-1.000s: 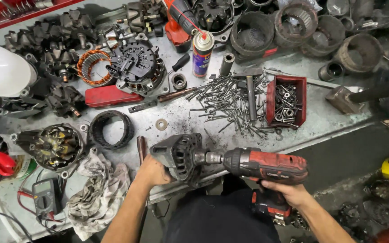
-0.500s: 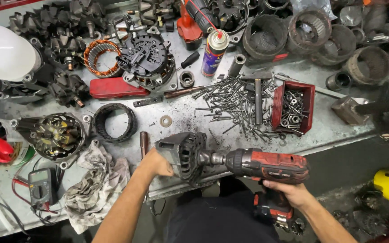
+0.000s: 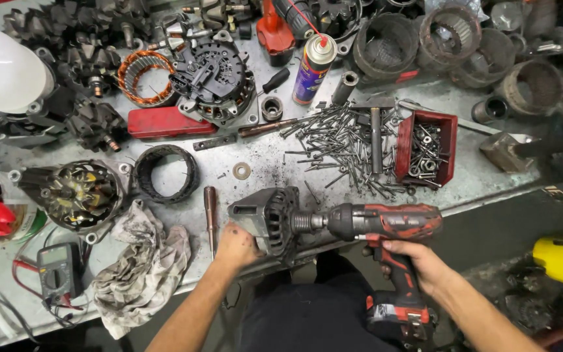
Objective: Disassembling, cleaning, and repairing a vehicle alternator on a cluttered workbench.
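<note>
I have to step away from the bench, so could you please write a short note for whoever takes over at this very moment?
Left hand grips the alternator housing at the bench's front edge, steadying it on its side.
Right hand holds the red cordless impact driver by its grip, nose pressed into the housing's pulley end.
Nearby: loose bolts, red parts bin, punch, rag.
Done: driver engaged on the housing.
Left: whether the fastener is loose cannot be told; housing is still in one piece.
</note>
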